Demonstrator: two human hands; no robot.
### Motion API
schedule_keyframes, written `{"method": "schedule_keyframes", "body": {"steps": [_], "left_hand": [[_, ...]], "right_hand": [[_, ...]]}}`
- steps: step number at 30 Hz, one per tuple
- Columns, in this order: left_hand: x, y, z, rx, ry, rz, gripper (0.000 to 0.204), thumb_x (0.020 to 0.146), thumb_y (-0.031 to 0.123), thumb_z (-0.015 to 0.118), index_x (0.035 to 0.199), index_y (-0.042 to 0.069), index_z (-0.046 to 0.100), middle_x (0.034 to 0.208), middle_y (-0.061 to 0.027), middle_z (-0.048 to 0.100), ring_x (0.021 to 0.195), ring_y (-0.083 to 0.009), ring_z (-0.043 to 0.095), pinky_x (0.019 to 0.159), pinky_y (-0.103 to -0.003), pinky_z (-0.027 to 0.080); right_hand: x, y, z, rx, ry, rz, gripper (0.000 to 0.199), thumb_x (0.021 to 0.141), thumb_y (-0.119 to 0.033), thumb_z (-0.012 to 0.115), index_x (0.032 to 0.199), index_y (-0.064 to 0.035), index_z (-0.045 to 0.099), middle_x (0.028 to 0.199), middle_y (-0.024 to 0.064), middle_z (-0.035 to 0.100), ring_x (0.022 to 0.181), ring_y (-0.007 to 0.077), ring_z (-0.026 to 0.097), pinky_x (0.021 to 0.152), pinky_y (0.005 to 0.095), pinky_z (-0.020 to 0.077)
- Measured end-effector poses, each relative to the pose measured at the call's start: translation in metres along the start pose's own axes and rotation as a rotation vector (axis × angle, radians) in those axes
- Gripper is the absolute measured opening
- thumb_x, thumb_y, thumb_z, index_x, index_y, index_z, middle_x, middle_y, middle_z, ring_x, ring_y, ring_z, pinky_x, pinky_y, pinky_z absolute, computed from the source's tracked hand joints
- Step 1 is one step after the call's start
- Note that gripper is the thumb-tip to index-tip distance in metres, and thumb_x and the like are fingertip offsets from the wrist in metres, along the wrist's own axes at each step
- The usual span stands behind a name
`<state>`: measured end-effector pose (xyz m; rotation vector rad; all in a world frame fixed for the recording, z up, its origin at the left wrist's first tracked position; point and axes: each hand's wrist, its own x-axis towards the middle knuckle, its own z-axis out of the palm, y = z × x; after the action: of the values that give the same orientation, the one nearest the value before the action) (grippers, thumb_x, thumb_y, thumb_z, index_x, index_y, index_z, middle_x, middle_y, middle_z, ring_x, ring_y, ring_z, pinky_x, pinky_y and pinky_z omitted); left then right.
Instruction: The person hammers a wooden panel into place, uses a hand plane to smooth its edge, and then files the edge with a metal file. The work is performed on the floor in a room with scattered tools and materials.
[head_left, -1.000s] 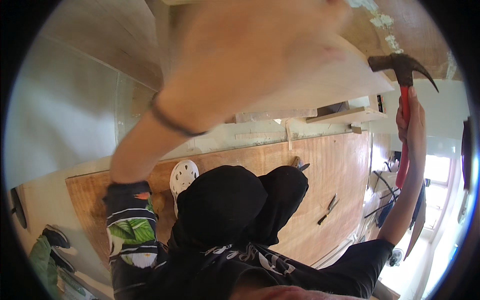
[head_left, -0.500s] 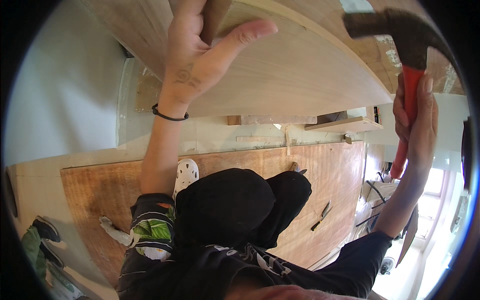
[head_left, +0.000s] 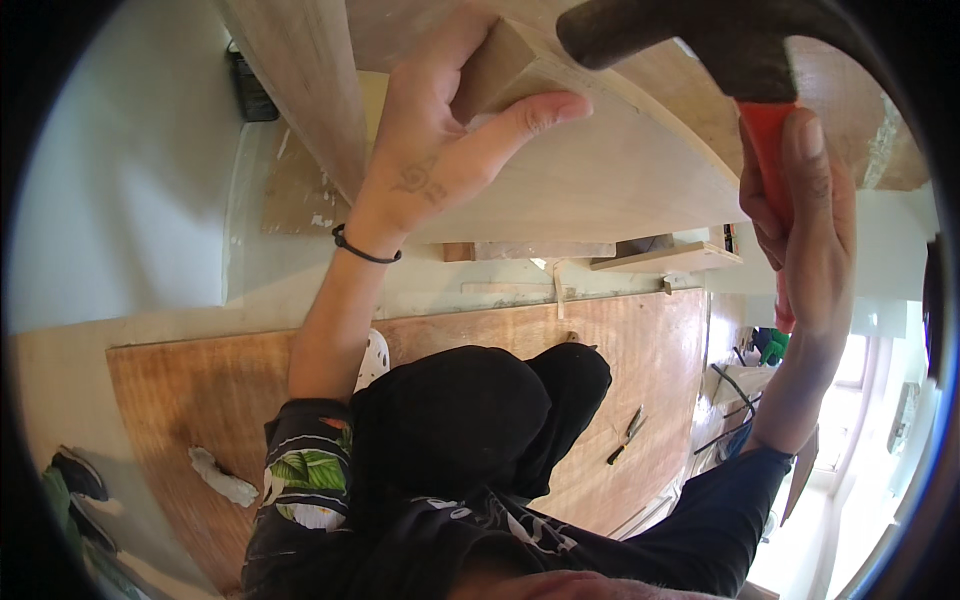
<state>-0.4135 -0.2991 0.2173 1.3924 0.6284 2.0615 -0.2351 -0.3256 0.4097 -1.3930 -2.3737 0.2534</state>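
My left hand (head_left: 430,165) is raised at the upper middle and wrapped around the end corner of a pale wooden board (head_left: 610,165). Its thumb lies along the board's near face, while the other fingers are partly hidden behind the corner. At the upper right, my right hand (head_left: 818,235) is closed around the red handle of a claw hammer (head_left: 725,45). The dark hammer head is above the board's top edge, to the right of my left thumb; whether it touches the wood I cannot tell.
Below my knees a large brown plywood sheet (head_left: 220,400) covers the floor, with a knife (head_left: 628,436) lying on it. A crumpled white scrap (head_left: 222,478) is at the left. Wood offcuts (head_left: 540,250) lie beyond the sheet. A pale upright panel (head_left: 130,180) stands to the left.
The hammer in my right hand has moved left, closer to my left hand. My left hand and the board corner appear slightly farther right and lower in view.
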Motion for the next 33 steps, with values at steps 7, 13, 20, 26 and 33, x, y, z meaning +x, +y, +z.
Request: {"method": "schedule_keyframes", "body": {"steps": [7, 13, 20, 26, 33], "left_hand": [[0.0, 0.001, 0.003, -0.035, 0.013, -0.143, 0.033, 0.089, 0.01, 0.077, 0.115, 0.0, 0.059, 0.106, -0.0097, 0.07, 0.093, -0.017, 0.069, 0.079, -0.026, 0.055], [0.012, 0.0, -0.007, 0.539, 0.338, -0.163, 0.041, 0.1, 0.033, 0.058, 0.112, -0.006, 0.063, 0.117, -0.0179, 0.063, 0.107, -0.0225, 0.059, 0.097, -0.036, 0.045], [0.034, -0.017, -0.01, 0.315, 0.496, 0.031, 0.045, 0.099, 0.031, 0.056, 0.114, -0.011, 0.062, 0.119, -0.0217, 0.06, 0.107, -0.0295, 0.058, 0.096, -0.045, 0.046], [0.05, -0.015, -0.045, 0.414, 0.261, -0.144, 0.052, 0.099, 0.033, 0.06, 0.129, -0.009, 0.052, 0.131, -0.0195, 0.056, 0.122, -0.0298, 0.053, 0.107, -0.046, 0.039], [0.086, -0.011, -0.083, 0.021, 0.256, -0.353, 0.055, 0.099, 0.019, 0.053, 0.145, -0.008, 0.039, 0.15, -0.022, 0.044, 0.14, -0.0339, 0.04, 0.12, -0.049, 0.025]], "right_hand": [[-0.004, 0.012, -0.005, 0.204, -0.087, 0.059, 0.059, 0.101, -0.062, 0.043, 0.092, -0.0065, 0.059, 0.064, -0.0049, 0.044, 0.055, 0.0034, 0.039, 0.049, 0.0216, 0.0297], [-0.1, 0.093, -0.007, 0.589, 0.076, 0.284, 0.065, 0.102, -0.061, 0.043, 0.111, -0.0006, 0.066, 0.073, -0.0007, 0.05, 0.068, 0.0087, 0.05, 0.06, 0.0257, 0.042], [-0.276, 0.249, 0.099, 0.413, 0.42, 0.865, 0.044, 0.103, -0.044, 0.047, 0.106, -0.002, 0.061, 0.072, 0.0077, 0.057, 0.064, 0.0165, 0.054, 0.058, 0.0329, 0.0414], [-0.407, 0.419, 0.21, -0.061, 0.382, 1.236, 0.043, 0.1, -0.045, 0.054, 0.11, -0.0035, 0.062, 0.086, 0.0259, 0.068, 0.079, 0.0447, 0.067, 0.066, 0.0532, 0.0491], [-0.432, 0.547, 0.307, -0.145, 0.468, 1.236, 0.037, 0.1, -0.04, 0.054, 0.11, -0.0051, 0.06, 0.098, 0.0246, 0.067, 0.088, 0.0453, 0.064, 0.074, 0.0536, 0.05]]}}
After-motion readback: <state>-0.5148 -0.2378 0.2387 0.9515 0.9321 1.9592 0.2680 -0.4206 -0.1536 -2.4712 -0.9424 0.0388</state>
